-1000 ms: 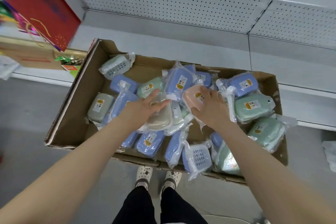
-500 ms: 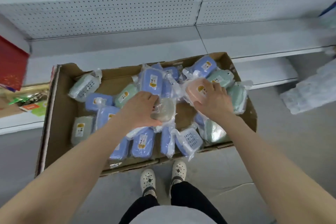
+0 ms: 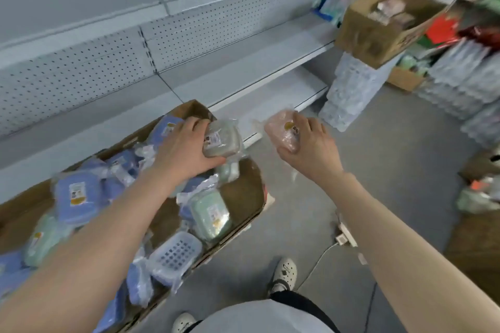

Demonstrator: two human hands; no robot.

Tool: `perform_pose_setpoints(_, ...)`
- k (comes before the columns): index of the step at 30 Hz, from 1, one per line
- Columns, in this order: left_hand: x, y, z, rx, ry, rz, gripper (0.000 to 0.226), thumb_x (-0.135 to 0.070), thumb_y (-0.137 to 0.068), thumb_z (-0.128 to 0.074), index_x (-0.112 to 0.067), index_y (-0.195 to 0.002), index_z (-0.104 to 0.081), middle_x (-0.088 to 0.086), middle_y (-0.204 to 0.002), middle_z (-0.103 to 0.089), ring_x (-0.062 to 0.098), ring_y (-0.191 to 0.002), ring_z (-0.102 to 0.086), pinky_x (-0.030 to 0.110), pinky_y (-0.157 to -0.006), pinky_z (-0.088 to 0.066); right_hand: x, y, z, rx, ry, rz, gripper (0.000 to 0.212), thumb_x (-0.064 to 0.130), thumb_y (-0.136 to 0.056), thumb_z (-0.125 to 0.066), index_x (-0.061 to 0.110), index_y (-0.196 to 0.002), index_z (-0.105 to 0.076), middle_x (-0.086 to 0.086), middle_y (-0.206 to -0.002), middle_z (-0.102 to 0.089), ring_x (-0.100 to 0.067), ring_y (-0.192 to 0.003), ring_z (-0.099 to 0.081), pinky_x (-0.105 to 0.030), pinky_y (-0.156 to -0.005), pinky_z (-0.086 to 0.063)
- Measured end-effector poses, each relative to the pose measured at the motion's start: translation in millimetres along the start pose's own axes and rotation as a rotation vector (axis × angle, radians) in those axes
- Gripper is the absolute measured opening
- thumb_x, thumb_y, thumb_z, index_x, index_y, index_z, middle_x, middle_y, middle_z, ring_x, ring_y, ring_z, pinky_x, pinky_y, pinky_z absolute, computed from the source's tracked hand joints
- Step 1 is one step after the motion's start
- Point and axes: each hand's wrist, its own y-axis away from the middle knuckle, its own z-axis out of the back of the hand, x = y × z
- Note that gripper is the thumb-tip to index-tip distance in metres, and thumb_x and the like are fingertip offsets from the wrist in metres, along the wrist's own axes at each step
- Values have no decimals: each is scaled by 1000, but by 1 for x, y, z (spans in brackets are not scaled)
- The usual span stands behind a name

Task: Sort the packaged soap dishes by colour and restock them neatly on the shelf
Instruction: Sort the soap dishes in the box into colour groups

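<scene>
Gripping beige soap dish [image 3: 223,139] with left hand [image 3: 186,151], fingers curled over far edge, thumb along near edge. Clasping pink soap dish [image 3: 281,130] from above with right hand [image 3: 311,149], palm down. Holding both bare forearms outstretched.

The beige soap dish [image 3: 221,140] in the left hand [image 3: 186,151] looks like hard, smooth plastic under thin clear film that crinkles and catches the light. The pink soap dish [image 3: 281,132] in the right hand [image 3: 308,149] has the same glossy wrap. Below the left hand, the blue soap dishes [image 3: 75,194] and the green soap dish [image 3: 211,213] are plastic in shiny bags. They lie in a box [image 3: 243,194] of brown, matt cardboard. Beyond both hands the shelf [image 3: 270,62] looks like smooth painted metal, and its back panel [image 3: 81,70] is punched with small holes. Under the right hand the floor [image 3: 392,157] is dull, smooth grey. Beyond the right hand stand packs [image 3: 349,89] in clear glossy film.
</scene>
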Motion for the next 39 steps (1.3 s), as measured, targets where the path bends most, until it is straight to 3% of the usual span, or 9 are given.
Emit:
perform_pose_setpoints(8,-178,-140,-34,0,47,-106,91,-75,-67,-64,-19,-136,-40,4,-131,-48,28,-115,-49,40,-87,-47,-193,-37,70,-97,76,-150,69,46,-75,-69,16,-131,-45,-9,-109,-56,-35,-96,-54,-40,-76,-46)
perform_pose_setpoints(16,-306,-272,-62,19,53,-212,85,-72,-66,-64,-20,-131,-44,2,-128,-50,30,-110,-50,38,-85,-47,-328,-96,101,-124,102,-307,76,49,-77,-68,17,-139,-39,-7,-117,-55,-32,-102,-53,-40,-84,-45)
perform_pose_setpoints(30,-434,-595,-84,-30,23,-316,94,-78,-67,-59,-18,-138,-42,4,-129,-51,30,-112,-50,39,-86,-46,-528,-341,124,-171,79,-406,77,52,-78,-68,19,-141,-38,-8,-120,-55,-32,-106,-53,-40,-87,-46)
perform_pose_setpoints(39,-498,-757,-104,-45,-28,-261,92,-79,-71,-55,-17,-137,-42,6,-128,-52,30,-110,-53,38,-81,-47,-656,-491,116,-173,-8,-408,78,54,-78,-69,18,-141,-40,-7,-120,-55,-30,-107,-54,-38,-87,-46)
